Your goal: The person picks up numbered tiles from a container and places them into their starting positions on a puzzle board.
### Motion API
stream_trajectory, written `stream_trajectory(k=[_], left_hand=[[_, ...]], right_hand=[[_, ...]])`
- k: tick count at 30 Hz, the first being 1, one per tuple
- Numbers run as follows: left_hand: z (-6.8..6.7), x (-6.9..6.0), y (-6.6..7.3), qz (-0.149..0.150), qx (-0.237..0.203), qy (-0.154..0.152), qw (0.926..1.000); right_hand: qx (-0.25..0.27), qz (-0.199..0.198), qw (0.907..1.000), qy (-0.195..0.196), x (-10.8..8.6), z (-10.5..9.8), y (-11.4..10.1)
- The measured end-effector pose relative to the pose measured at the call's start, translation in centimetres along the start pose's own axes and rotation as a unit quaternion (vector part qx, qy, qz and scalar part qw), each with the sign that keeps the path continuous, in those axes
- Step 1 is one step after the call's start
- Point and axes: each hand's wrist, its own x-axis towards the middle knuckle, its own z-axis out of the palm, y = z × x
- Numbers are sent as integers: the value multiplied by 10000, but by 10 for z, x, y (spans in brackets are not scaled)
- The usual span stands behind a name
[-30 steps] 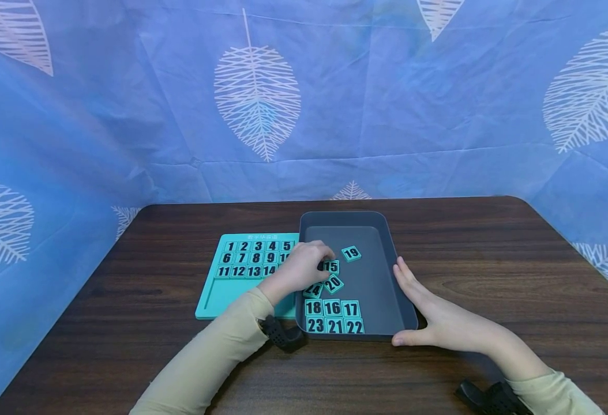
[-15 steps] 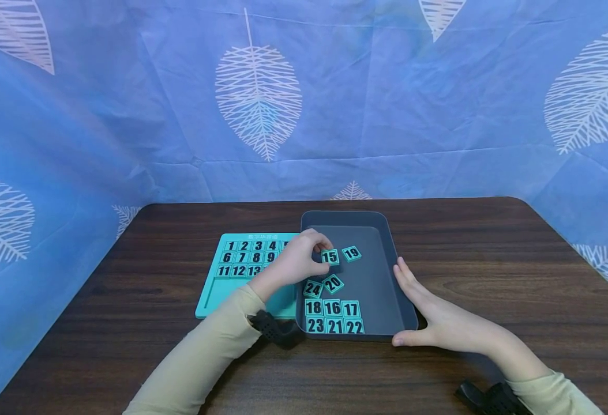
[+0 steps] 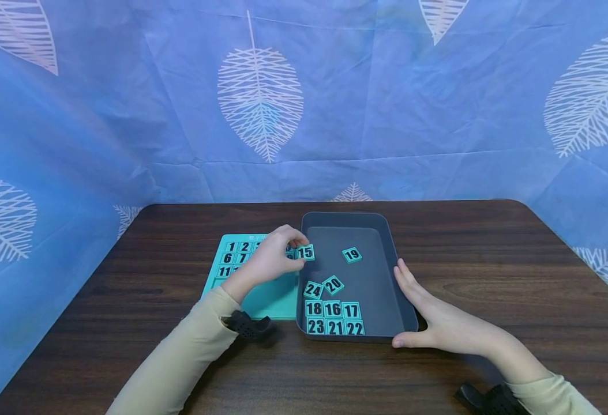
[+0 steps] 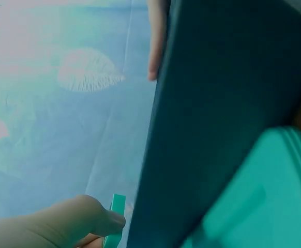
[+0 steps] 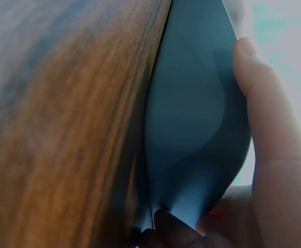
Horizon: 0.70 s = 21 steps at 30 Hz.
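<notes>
My left hand (image 3: 269,257) pinches a teal number tile marked 15 (image 3: 306,252) between thumb and fingers, held over the border between board and tray. In the left wrist view that tile (image 4: 118,206) shows edge-on beside the thumb. Part of the teal number board (image 3: 275,300) lies under this hand, which hides several of its placed tiles. The dark grey tray (image 3: 342,216) stands against the board's right side. At the tray's front right corner, my right hand (image 3: 431,314) rests on the outside with fingers straight. Its thumb (image 5: 267,103) lies along the tray's rim in the right wrist view.
Inside the tray lie tile 19 (image 3: 352,255), tilted tiles 24 (image 3: 313,290) and 20 (image 3: 333,285), and two neat rows from 18 (image 3: 314,308) to 22 (image 3: 355,328). Dark wooden table (image 3: 470,242) surrounds everything, with a blue leaf-patterned cloth (image 3: 335,115) behind.
The left hand has lifted tile 15 from among the tray's tiles and carried it leftward to the board's right edge. The right hand has stayed at the tray.
</notes>
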Motion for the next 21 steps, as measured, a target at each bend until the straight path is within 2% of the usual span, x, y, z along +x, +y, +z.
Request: stream_trajectory(k=[5,10,21], left_hand=[[-9,-10,-14,-67,-5,48,10000],[-14,-18,-21,103,-207,215,9995],[-8,-26,-33,64,255,-113,9996]], right_hand=[[2,-25,10000,3,0,0,0],[-53,-26,10000,9,0,1,0],[-36,-44,10000,29,1,1,1]])
